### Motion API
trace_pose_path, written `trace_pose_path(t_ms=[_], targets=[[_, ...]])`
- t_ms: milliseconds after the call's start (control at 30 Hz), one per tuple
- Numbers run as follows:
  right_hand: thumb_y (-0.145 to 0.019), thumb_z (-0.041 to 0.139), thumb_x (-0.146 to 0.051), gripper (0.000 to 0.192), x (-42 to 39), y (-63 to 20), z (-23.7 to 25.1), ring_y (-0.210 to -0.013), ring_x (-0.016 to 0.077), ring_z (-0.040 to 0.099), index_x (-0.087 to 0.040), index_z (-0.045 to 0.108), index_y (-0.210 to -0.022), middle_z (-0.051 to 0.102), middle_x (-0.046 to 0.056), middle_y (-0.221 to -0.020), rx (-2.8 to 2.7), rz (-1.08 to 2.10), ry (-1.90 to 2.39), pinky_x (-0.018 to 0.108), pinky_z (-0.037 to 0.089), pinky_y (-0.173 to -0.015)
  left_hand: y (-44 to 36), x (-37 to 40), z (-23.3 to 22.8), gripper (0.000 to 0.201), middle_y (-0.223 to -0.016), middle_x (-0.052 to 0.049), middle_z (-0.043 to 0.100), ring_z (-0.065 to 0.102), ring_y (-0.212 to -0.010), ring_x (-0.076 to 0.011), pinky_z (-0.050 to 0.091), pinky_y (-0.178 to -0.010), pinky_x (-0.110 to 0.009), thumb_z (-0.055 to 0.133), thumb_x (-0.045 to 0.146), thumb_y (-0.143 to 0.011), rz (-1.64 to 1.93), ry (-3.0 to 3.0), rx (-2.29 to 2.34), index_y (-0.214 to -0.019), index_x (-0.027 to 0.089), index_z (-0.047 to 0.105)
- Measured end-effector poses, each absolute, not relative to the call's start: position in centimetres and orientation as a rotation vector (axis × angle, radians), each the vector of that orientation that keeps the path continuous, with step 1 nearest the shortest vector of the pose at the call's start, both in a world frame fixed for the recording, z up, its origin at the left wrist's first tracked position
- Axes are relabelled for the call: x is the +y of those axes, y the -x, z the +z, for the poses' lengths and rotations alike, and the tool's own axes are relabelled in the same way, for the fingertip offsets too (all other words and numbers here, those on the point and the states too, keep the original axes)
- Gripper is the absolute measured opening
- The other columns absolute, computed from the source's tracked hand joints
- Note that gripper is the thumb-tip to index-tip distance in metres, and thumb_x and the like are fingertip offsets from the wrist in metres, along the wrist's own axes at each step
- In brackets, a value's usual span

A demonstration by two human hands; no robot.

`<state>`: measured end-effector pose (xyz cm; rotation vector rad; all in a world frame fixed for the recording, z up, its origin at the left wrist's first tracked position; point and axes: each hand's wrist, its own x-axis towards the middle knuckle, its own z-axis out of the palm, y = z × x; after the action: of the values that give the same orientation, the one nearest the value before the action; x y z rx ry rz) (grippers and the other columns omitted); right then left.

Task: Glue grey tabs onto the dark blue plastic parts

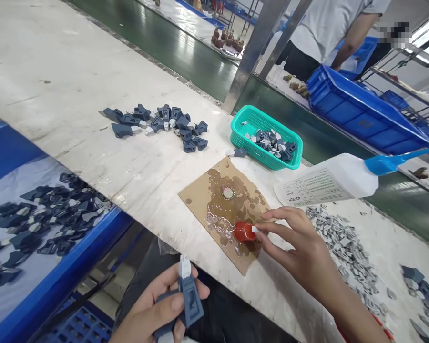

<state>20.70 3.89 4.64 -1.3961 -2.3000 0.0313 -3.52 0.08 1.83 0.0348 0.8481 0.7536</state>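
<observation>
In the left hand [163,306] sits a grey-tipped blue part [193,305].

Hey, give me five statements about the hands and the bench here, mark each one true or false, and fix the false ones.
1. The left hand holds a dark blue part with a pale tip. True.
2. The right hand is inside the green basket. False: the right hand has a small pale piece in its fingertips, at a red object on the cardboard.
3. The green basket holds dark and pale pieces. True.
4. The bottle's nozzle is red. False: the white bottle has a blue nozzle.
5. A pile of small grey pieces lies beside the right forearm. True.
</observation>
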Motion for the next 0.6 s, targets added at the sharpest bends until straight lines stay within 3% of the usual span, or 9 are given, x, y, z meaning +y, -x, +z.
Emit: trace_pose_path(t_ms=[200, 333, 467, 600], targets=[[-0.079, 0.061, -0.016, 0.014, 3.2, -20.5, 5.4, -0.088, 0.0184, 0.054, -0.022, 0.060, -0.091, 0.058, 0.006, -0.092, -2.155, -0.082, 1.452, 0.037, 0.044, -0.077, 2.5, 0.5, 2.2, 0.031, -0.065, -0.002, 0.071, 0.049, -0.038, -0.0017, 0.037, -0.036, -0.010, 0.088, 0.031, -0.038, 0.740, -0.070, 0.974, -0.064, 0.019, 0.075], [-0.079, 0.061, -0.016, 0.010, 2.9, -20.1, 4.8, -0.086, 0.0182, 0.054, -0.021, 0.061, -0.087, 0.058, 0.006, -0.091, -2.133, -0.053, 1.490, 0.036, 0.045, -0.075, 1.4, 0.7, 2.6, 0.031, -0.071, -0.002, 0.071, 0.045, -0.042, -0.0026, 0.030, -0.035, -0.011, 0.086, 0.035, -0.043, 0.735, -0.135, 1.059, -0.070, 0.024, 0.076], [-0.077, 0.060, -0.014, 0.013, 1.5, -18.9, 5.3, -0.087, 0.0181, 0.054, -0.021, 0.061, -0.089, 0.056, 0.006, -0.092, -2.019, 0.001, 1.496, 0.034, 0.045, -0.075, 0.5, 0.6, 2.5, 0.028, -0.051, 0.005, 0.054, 0.040, -0.043, -0.0046, 0.028, -0.037, -0.013, 0.081, 0.038, -0.053, 0.744, -0.290, 1.108, -0.078, 0.026, 0.075], [-0.075, 0.058, -0.013, 0.015, -0.2, -16.9, 5.6, -0.087, 0.0175, 0.055, -0.021, 0.060, -0.087, 0.055, 0.006, -0.090, -1.980, 0.253, 1.402, 0.029, 0.049, -0.069, 0.2, 0.4, 2.1, 0.029, -0.054, 0.006, 0.050, 0.040, -0.044, -0.0046, 0.029, -0.039, -0.014, 0.079, 0.043, -0.054, 0.751, -0.384, 1.129, -0.075, 0.024, 0.073]])
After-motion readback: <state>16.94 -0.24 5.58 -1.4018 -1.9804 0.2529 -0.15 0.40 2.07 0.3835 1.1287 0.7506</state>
